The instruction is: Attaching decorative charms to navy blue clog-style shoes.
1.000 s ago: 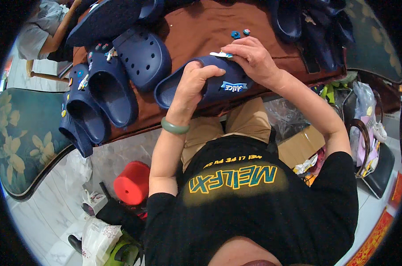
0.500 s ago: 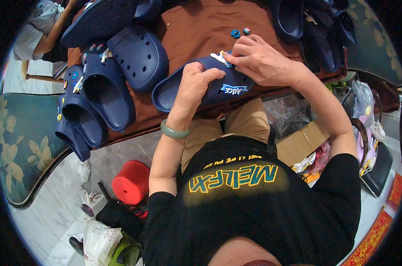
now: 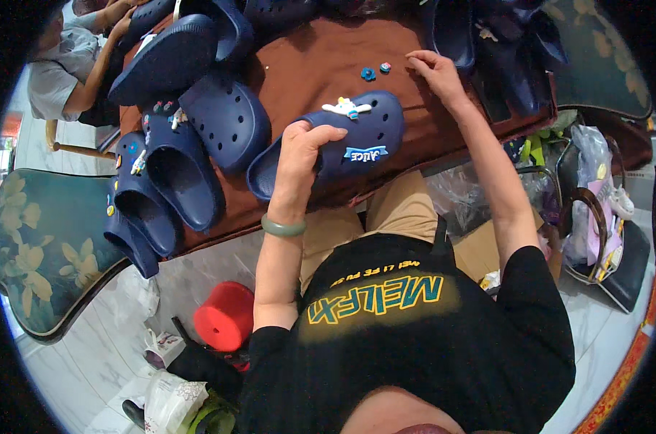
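A navy clog [image 3: 389, 119] lies on the brown cloth in front of me. My left hand [image 3: 302, 155] is closed around its opening, thumb on the upper. A white character charm [image 3: 347, 109] sits on the clog's top, and a light-blue banner charm [image 3: 366, 154] is fixed to its near side. Beyond the clog, a blue flower charm [image 3: 368, 74] and a small round charm [image 3: 385, 67] lie on the cloth. My right hand [image 3: 438, 76] is just right of these, fingers stretched out and apart, with nothing visible in them.
More navy clogs [image 3: 187, 184] stand at the left, some with charms; others [image 3: 454, 36] lie at the far right. Another person's arm [image 3: 100, 65] shows at the upper left. Below the brown cloth [image 3: 306, 69] are a red stool [image 3: 225, 316] and bags [image 3: 588, 202].
My right hand has left the white charm and moved right and away, beside the loose charms. The white charm now shows fully on the clog. My left hand keeps its hold.
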`<state>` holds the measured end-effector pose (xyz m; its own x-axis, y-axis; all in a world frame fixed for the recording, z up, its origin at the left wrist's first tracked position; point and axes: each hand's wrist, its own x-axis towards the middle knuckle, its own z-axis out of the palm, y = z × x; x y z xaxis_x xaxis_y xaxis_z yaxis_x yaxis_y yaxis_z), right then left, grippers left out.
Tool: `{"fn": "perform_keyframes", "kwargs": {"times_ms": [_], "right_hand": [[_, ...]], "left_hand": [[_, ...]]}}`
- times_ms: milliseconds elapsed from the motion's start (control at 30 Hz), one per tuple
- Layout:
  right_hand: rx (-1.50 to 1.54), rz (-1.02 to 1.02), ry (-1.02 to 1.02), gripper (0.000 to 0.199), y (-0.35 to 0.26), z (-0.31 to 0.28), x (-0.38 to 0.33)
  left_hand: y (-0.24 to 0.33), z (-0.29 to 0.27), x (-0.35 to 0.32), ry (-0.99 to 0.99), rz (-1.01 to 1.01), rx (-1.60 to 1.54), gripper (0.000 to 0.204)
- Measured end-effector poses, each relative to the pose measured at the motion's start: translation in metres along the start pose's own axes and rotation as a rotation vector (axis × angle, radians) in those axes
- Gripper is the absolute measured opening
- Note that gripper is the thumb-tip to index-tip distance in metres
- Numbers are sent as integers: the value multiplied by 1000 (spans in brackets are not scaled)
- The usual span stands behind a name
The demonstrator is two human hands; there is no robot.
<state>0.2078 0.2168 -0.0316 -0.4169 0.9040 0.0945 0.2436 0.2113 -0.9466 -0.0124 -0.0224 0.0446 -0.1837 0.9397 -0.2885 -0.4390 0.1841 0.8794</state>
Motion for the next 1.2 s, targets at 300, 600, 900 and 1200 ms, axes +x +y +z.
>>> {"fn": "perform_keyframes", "kwargs": {"times_ms": [300, 600, 900, 1200], "right_hand": [[-646, -494, 5, 21, -15, 37, -14], [-305, -603, 200, 19, -56, 51, -80], [-407, -753, 165, 25, -66, 60, -110], [-788, -767, 20, 26, -89, 38, -117]], "left_hand": [[-1, -2, 5, 56, 29, -61, 24], [-1, -5, 4, 54, 36, -43, 23], [0, -1, 4, 37, 34, -58, 23], [-3, -3, 2, 12, 37, -98, 23]]}}
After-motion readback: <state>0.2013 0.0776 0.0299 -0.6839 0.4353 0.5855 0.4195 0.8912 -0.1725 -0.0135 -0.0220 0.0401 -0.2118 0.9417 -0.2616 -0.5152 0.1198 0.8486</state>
